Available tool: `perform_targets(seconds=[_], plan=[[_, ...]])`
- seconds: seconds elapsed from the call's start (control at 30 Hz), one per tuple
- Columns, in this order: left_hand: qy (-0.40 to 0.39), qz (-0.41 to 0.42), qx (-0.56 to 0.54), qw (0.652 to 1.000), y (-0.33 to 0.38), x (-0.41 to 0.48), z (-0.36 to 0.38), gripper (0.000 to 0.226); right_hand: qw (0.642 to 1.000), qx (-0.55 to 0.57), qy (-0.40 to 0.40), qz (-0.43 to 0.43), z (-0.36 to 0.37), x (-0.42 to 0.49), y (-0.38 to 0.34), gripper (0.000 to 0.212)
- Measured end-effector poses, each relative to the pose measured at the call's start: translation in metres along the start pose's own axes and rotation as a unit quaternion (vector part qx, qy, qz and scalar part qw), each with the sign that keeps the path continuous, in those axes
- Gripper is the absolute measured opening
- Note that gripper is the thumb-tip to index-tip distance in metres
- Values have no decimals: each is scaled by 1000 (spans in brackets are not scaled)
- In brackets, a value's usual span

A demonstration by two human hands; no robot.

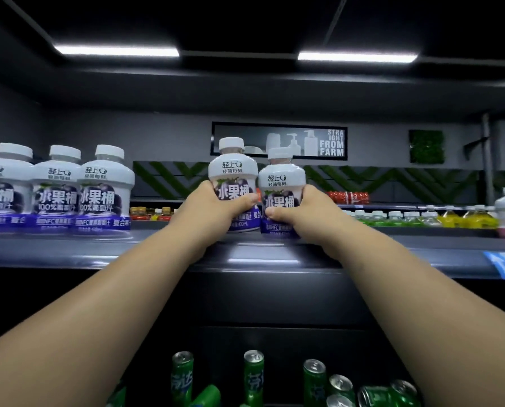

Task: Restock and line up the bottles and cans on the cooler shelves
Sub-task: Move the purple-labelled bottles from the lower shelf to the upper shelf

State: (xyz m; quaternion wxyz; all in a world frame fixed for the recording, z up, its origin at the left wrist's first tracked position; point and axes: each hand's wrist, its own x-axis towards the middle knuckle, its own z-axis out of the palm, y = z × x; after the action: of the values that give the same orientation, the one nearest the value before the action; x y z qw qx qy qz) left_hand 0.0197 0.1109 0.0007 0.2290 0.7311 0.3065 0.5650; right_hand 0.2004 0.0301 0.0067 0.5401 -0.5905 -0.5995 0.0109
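Left grip wraps one bottle, right grip its close neighbour, both upright on the shelf.

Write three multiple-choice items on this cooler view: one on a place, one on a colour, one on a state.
1. Where are the green cans relative to the shelf that both hands reach to?
A. Above it
B. Below it
C. On it

2. What colour are the caps of the left bottle and the right bottle?
A. White
B. Red
C. Black

3. What is the left hand doing?
A. Hanging idle
B. Pressing flat on the shelf
C. Gripping a bottle

Answers:
1 B: the cans show at the bottom of the view, under the shelf's front edge.
2 A: both caps are plainly white.
3 C: its fingers and thumb curl round the left bottle, as the right hand does round the right bottle.
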Motion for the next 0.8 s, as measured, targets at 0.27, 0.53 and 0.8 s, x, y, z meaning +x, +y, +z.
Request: perform_targets(seconds=[0.27, 0.53, 0.8], plan=[[-1, 11, 196, 981, 3, -12, -8, 77, 998, -60, 7, 11, -3, -10, -1, 64], [23, -20, 277, 960, 12, -21, -2, 85, 987, -159, 3, -21, -9, -24, -8, 54], [-42, -74, 154, 984, 24, -18, -20, 70, 989, -136, -40, -29, -11, -19, -9, 45]])
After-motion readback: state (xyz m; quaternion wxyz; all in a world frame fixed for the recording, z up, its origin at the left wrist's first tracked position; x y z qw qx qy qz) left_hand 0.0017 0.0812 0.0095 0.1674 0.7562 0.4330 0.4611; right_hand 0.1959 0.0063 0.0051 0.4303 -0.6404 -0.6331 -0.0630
